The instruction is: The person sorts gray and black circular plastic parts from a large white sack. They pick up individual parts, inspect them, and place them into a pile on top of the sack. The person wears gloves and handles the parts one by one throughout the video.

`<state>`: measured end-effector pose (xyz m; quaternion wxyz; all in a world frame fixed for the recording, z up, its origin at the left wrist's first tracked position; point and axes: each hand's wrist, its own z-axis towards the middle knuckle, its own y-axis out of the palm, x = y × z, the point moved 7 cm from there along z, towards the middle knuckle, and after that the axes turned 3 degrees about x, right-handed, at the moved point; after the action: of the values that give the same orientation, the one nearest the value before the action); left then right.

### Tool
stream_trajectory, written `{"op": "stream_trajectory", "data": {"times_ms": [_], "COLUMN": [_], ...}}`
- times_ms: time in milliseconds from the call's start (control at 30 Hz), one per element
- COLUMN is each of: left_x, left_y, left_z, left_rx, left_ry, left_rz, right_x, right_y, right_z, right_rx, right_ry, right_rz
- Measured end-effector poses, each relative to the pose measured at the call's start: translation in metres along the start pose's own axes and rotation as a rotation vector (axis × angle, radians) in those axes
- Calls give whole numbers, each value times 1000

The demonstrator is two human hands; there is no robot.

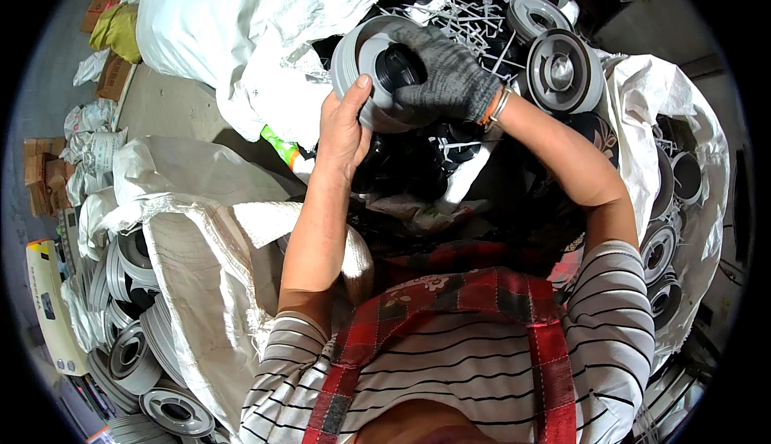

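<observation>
**Gray ring [344, 50] gripped from the left, gloved hand at its right**

Nearest me I have the red plaid apron [474, 295] over a striped shirt [450, 360]. At near left, gray flanged rings [177, 409] lie piled beside an open white sack [201, 259]; on the right, another open sack [711, 195] holds more round parts. Farther out, the bare left hand [345, 127] pinches the ring's near left wall, thumb at the rim. The ring is tilted, a black core [396, 67] showing in its mouth. I see the gray-gloved right hand [448, 71] curved over its right side; I cannot tell whether its fingers pinch wall or core. Beyond lie pale thin sticks [462, 25] and, to their right, a slotted gray ring [562, 71]. A bulging white sack [209, 18] fills far left.
</observation>
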<state>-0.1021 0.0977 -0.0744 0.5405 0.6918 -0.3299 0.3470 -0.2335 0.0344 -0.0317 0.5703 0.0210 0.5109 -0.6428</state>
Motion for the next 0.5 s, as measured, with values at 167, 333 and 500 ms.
{"op": "stream_trajectory", "data": {"times_ms": [167,333,500], "left_x": [-8,-12,-15], "left_y": [3,-2,1], "left_z": [4,2,0], "left_rx": [-33,-60,-67], "left_ry": [-79,-135,63], "left_rz": [129,149,294], "right_x": [8,-12,20], "right_y": [16,6,2], "right_z": [-9,-15,-10], "right_rx": [-162,-166,63], "right_ry": [-274,-350,-30], "right_rz": [-269,-231,107]}}
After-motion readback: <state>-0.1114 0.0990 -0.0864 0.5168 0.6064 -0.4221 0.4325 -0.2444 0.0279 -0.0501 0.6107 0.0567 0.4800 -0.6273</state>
